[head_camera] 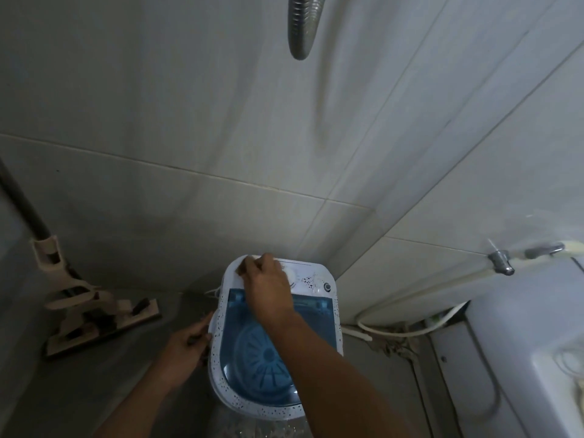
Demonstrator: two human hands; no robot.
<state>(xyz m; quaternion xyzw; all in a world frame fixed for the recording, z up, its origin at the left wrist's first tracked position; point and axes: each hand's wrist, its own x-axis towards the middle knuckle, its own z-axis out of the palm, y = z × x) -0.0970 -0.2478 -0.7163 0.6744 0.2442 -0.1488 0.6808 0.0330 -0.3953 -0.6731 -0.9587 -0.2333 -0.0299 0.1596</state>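
Small washing machine [221,376] in a tiled corner, seen from above. It stands on the floor against the wall, between a mop [101,314] well to its left and a large white appliance [521,343] to its right. Its blue see-through lid [313,320] lies shut over the ribbed disc [268,355] inside.

The left hand [186,346] grips the machine's left side, fingers curled around the edge. The right hand [268,287] reaches across the lid to the rear left corner of the white control panel [311,279]. Its fingers are bent against the panel beside the dial [290,275]. A brownish patch shows under them, too blurred to tell whether anything is held.

A tap [501,262] and a white hose [410,297] run along the right wall, and a ribbed metal hose [303,23] hangs above.
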